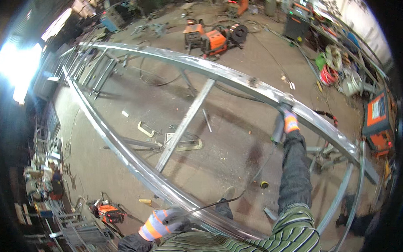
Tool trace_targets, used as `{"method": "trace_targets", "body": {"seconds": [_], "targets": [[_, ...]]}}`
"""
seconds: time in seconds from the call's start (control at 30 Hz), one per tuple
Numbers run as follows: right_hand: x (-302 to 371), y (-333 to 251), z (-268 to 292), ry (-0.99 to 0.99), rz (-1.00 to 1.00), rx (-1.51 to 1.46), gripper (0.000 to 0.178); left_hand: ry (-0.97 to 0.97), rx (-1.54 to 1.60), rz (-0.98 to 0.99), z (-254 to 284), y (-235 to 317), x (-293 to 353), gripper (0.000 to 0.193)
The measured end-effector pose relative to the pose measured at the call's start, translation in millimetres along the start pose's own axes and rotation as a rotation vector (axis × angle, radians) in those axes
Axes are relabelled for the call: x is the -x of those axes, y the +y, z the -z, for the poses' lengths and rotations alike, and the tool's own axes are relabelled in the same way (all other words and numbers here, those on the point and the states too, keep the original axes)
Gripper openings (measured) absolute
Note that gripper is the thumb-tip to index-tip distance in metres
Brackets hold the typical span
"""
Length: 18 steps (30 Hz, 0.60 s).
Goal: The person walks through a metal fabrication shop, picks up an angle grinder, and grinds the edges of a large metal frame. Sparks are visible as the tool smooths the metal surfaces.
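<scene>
My right hand (290,121), in an orange and grey work glove, is closed around an angle grinder (277,130). The grinder's head is at the top face of the far steel beam (229,81), where bright ground patches show. From its lower end a black power cord (248,184) droops back over the near steel beam (140,168). My left hand (159,225), gloved alike, has its fingers closed on the cord beside the near beam. A steel crossbar (186,124) joins the two long beams.
On the floor between the beams lie C-clamps (146,129) and a tape measure (264,185). Orange welding machines (214,42) stand beyond the far beam. An orange and black machine (379,119) is at the right. Another orange unit (109,213) sits at lower left.
</scene>
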State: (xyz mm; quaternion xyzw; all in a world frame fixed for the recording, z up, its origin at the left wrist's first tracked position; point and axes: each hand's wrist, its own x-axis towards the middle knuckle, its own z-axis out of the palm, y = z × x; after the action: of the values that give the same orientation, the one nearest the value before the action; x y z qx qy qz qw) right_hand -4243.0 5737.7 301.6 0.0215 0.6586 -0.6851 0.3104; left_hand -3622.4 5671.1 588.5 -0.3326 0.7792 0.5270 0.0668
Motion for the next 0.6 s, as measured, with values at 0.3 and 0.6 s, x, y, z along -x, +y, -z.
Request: {"method": "trace_targets", "body": {"seconds": [0.3, 0.6], "targets": [[115.2, -16.6, -45.0, 0.077, -0.059, -0.1, 0.037, 0.406, -0.402, 0.061, 147.6, -150.3, 63.9, 0.023], [279.4, -16.1, -289.8, -0.141, -0.131, -0.158, 0.052, 0.756, -0.411, 0.088, 309.4, -357.4, 191.6, 0.023]]}}
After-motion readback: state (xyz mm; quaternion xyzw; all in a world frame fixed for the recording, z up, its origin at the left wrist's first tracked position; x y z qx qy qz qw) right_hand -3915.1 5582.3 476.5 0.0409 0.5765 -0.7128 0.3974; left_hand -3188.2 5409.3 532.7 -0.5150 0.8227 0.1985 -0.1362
